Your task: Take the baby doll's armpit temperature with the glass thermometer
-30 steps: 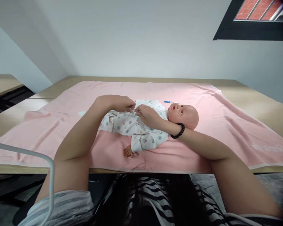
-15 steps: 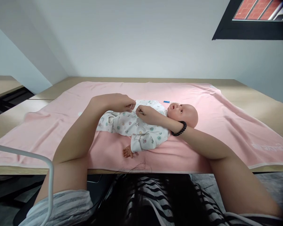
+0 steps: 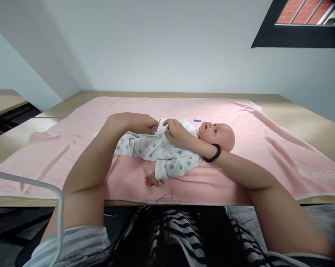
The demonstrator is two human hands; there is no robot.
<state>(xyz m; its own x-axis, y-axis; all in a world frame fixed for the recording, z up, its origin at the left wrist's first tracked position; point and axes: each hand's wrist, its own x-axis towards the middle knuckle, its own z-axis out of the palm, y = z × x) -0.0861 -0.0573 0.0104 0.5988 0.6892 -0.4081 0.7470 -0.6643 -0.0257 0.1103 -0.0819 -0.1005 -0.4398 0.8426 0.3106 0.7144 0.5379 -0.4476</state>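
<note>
One pink blanket [image 3: 278,155], one doll [image 3: 219,136], two hands [image 3: 143,123] [image 3: 179,134] over its torso

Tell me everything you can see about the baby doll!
The baby doll lies on its back on a pink blanket, bald head to the right, eyes and mouth open. Its skin looks like smooth plastic or rubber. It wears a white, soft-looking outfit with small colored prints; one little doll hand pokes out. The person's right hand is over its chest, and the left hand, at its middle, pinches a thin white strip.
</note>
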